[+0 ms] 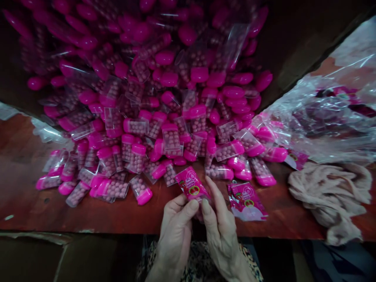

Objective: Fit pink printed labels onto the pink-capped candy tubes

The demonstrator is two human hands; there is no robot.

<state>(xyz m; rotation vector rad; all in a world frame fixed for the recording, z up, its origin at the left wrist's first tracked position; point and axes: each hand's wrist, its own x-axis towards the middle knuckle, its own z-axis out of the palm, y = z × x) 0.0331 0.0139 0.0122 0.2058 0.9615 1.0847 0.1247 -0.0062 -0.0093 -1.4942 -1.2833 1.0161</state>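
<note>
Head view: the left hand (pixel 176 235) and right hand (pixel 220 239) pinch a pink sachet (pixel 192 184) in their fingertips above the desk (pixel 29 184); a firm, even pinch steadies it, near another sachet (pixel 248 201) and heaped tubes (pixel 138 192).

Dim, soft light is settling over the scene, and deep shadow is swallowing the walls of the cardboard box (pixel 293 47) and the picture's lower edge. Small white glints are flashing off the clear plastic bag (pixel 320 125) and the pink-capped tubes (pixel 138 156). The wide lens is bowing the edges, and the farthest tubes are softening into blur. The left hand (pixel 174 235) and right hand (pixel 220 235) are appearing fairly sharp around a pink sachet (pixel 192 184).
</note>
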